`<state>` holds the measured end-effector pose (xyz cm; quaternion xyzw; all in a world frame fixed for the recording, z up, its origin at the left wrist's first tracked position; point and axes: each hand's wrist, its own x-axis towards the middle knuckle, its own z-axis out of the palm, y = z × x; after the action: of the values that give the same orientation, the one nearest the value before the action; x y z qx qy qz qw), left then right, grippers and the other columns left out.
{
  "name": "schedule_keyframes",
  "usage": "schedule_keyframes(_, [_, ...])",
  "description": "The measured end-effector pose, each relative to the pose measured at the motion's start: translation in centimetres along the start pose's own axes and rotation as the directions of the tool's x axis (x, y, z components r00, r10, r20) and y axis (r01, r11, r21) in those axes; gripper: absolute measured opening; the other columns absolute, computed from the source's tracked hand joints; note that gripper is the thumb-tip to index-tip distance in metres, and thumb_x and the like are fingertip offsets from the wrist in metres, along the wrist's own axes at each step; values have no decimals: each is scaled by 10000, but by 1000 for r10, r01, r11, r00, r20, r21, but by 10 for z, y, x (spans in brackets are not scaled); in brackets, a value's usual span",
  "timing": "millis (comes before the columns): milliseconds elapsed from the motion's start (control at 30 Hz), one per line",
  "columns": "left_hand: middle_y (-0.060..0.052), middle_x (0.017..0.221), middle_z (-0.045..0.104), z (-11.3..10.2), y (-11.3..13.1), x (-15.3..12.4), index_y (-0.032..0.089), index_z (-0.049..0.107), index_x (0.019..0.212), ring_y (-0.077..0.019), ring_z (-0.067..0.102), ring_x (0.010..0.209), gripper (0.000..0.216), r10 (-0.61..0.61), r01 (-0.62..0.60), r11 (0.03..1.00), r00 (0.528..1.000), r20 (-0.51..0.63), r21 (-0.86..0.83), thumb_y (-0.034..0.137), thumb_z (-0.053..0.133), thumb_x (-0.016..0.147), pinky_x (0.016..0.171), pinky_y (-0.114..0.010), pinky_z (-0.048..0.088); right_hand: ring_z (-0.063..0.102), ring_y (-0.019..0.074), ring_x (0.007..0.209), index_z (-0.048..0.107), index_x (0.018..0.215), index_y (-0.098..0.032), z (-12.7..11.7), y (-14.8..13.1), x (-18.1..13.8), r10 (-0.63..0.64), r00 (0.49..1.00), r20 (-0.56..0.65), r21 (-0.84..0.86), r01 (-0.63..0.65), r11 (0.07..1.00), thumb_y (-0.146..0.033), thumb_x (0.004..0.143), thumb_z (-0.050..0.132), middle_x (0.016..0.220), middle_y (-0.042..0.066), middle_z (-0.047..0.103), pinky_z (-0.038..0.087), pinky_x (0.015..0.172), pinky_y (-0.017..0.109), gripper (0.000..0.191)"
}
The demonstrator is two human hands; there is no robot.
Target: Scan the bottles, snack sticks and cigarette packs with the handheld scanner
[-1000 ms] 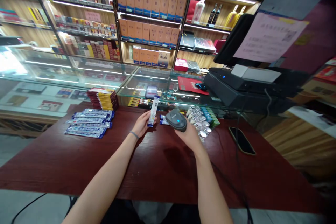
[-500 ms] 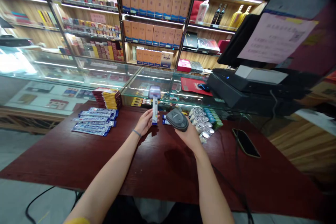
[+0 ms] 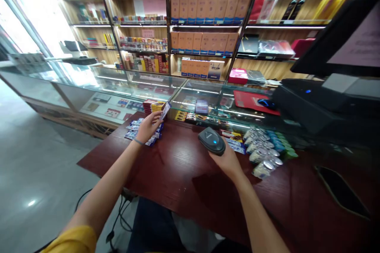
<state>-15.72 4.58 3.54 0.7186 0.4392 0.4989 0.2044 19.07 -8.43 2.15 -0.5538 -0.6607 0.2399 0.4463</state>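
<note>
My left hand (image 3: 147,127) grips a slim blue-and-white packet (image 3: 165,110) and holds it over the pile of like packets (image 3: 142,131) at the far left of the dark red table (image 3: 178,182). A stack of red and yellow boxes (image 3: 153,106) stands just behind that pile. My right hand (image 3: 227,161) is closed round a grey barcode scanner (image 3: 211,141) with a blue light, held above the middle of the table. More blue packets (image 3: 234,144) lie just right of the scanner.
Small silver-capped and green-capped containers (image 3: 267,151) cluster at the right, and a black phone (image 3: 341,191) lies further right. A glass display counter (image 3: 190,95) runs behind the table, bearing a black till machine (image 3: 320,102). Stocked shelves (image 3: 204,19) fill the back wall.
My left hand has carried the slim packet away from the scanner, leftward to the pile of packets. The view has swung left. My right hand still holds the scanner.
</note>
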Motion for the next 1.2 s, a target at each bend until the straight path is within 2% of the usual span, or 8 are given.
schedule_keyframes(67, [-86, 1284, 694, -36, -14, -12, 241, 623, 1323, -241, 675, 1154, 411, 68, -84, 965, 995, 71, 250, 419, 593, 954, 983, -375, 561, 708, 290, 1059, 578, 1171, -254, 5, -5, 0, -6, 1000, 28, -5, 7, 1000, -342, 790, 677, 1088, 68, 753, 532, 891, 374, 403])
schedule_keyframes(167, [-67, 1307, 698, -77, -33, -31, 274, 632, 1325, -239, 665, 1184, 374, 93, -191, 833, 974, 209, 520, 412, 528, 994, 1010, -362, 536, 721, 295, 1024, 576, 1168, -267, 11, -11, -1, -4, 999, 49, -19, 5, 1000, -358, 783, 673, 1007, 50, 762, 535, 854, 363, 407])
schedule_keyframes(233, [-56, 1307, 703, -95, -45, -42, 284, 646, 1311, -234, 684, 1147, 360, 71, -247, 741, 953, 293, 624, 409, 486, 1014, 972, -346, 549, 728, 295, 1000, 574, 1157, -270, 14, -13, -3, 10, 998, 69, -33, -7, 999, -368, 788, 666, 962, 42, 761, 533, 840, 358, 393])
schedule_keyframes(333, [-48, 1341, 690, -111, -60, -55, 297, 654, 1315, -230, 698, 1118, 359, 37, -331, 646, 914, 404, 688, 360, 453, 1025, 924, -331, 562, 727, 303, 1007, 572, 1117, -264, 16, -13, -5, 36, 994, 107, -60, -30, 998, -388, 792, 661, 917, 47, 756, 528, 830, 355, 359])
schedule_keyframes(433, [-47, 1374, 670, -116, -70, -63, 311, 641, 1348, -227, 686, 1157, 386, 23, -380, 614, 885, 465, 692, 284, 442, 1018, 946, -328, 556, 725, 316, 1012, 573, 1058, -264, 18, -12, -5, 60, 991, 120, -90, -49, 995, -413, 776, 664, 901, 58, 754, 528, 804, 351, 331])
schedule_keyframes(600, [-53, 1358, 675, -113, -74, -69, 310, 654, 1340, -226, 670, 1191, 406, 15, -396, 631, 866, 499, 668, 243, 439, 1003, 985, -339, 548, 728, 327, 986, 559, 1013, -264, 20, -13, -5, 94, 988, 124, -119, -79, 990, -434, 762, 659, 892, 70, 753, 522, 769, 352, 320])
schedule_keyframes(1000, [-67, 1337, 685, -110, -85, -75, 301, 688, 1293, -222, 652, 1224, 360, 76, -359, 691, 899, 431, 627, 392, 465, 1026, 1081, -372, 507, 732, 313, 974, 555, 1085, -258, 21, -17, -7, 89, 991, 104, -88, -80, 993, -387, 754, 670, 915, 63, 755, 514, 806, 360, 373])
schedule_keyframes(1200, [-74, 1359, 674, -112, -85, -77, 294, 672, 1325, -248, 645, 1237, 386, 72, -373, 671, 893, 445, 641, 413, 461, 1024, 1078, -401, 511, 733, 311, 973, 551, 1144, -270, 21, -17, -8, 80, 993, 84, -78, -74, 994, -382, 754, 670, 944, 54, 764, 512, 849, 379, 423])
